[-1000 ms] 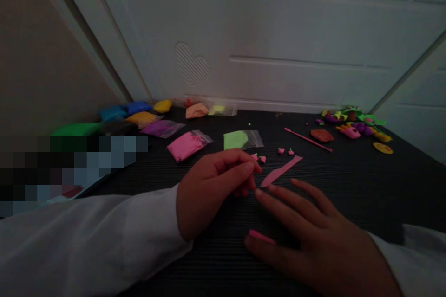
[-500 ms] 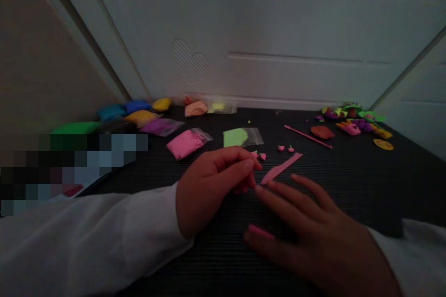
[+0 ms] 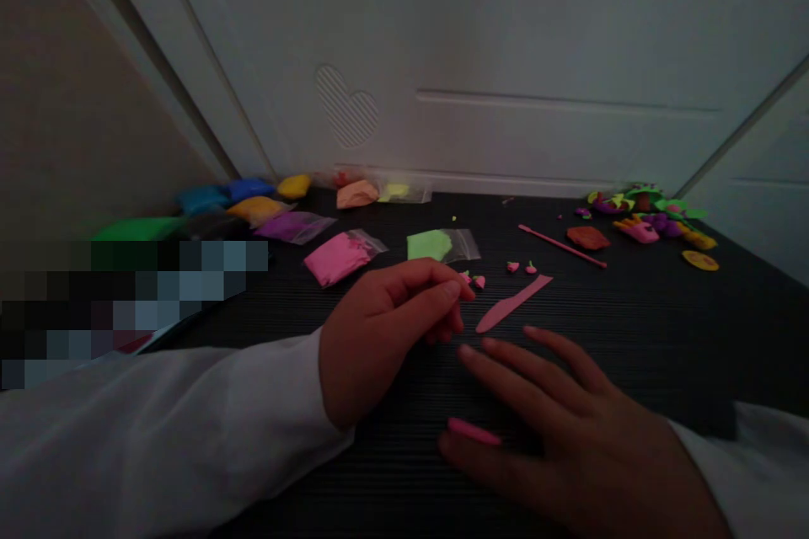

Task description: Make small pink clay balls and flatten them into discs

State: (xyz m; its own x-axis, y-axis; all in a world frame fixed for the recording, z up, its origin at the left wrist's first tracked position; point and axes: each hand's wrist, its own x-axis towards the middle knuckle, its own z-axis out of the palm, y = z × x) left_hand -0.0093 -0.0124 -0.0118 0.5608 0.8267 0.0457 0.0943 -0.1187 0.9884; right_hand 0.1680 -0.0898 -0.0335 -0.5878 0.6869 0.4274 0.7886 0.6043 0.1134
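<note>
My left hand [image 3: 385,328] rests on the dark ribbed mat [image 3: 663,328] with fingers curled and thumb pressed to the fingertips, pinching something I cannot make out. My right hand [image 3: 569,429] lies flat on the mat with fingers spread, its palm over a pink clay roll [image 3: 474,432] that sticks out by the thumb. A pink plastic clay knife [image 3: 513,303] lies just beyond the right fingertips. Small pink clay pieces [image 3: 477,280] sit near the left fingertips.
Bags of pink clay [image 3: 338,255] and green clay [image 3: 436,245] lie behind the hands. More coloured clay bags [image 3: 253,206] line the back left. A pink stick tool [image 3: 562,246] and finished clay figures [image 3: 638,219] sit at the back right, below a white door [image 3: 506,59].
The right hand has slid slightly back toward me, so its fingertips are farther from the left hand's pinch. The left hand stays in place.
</note>
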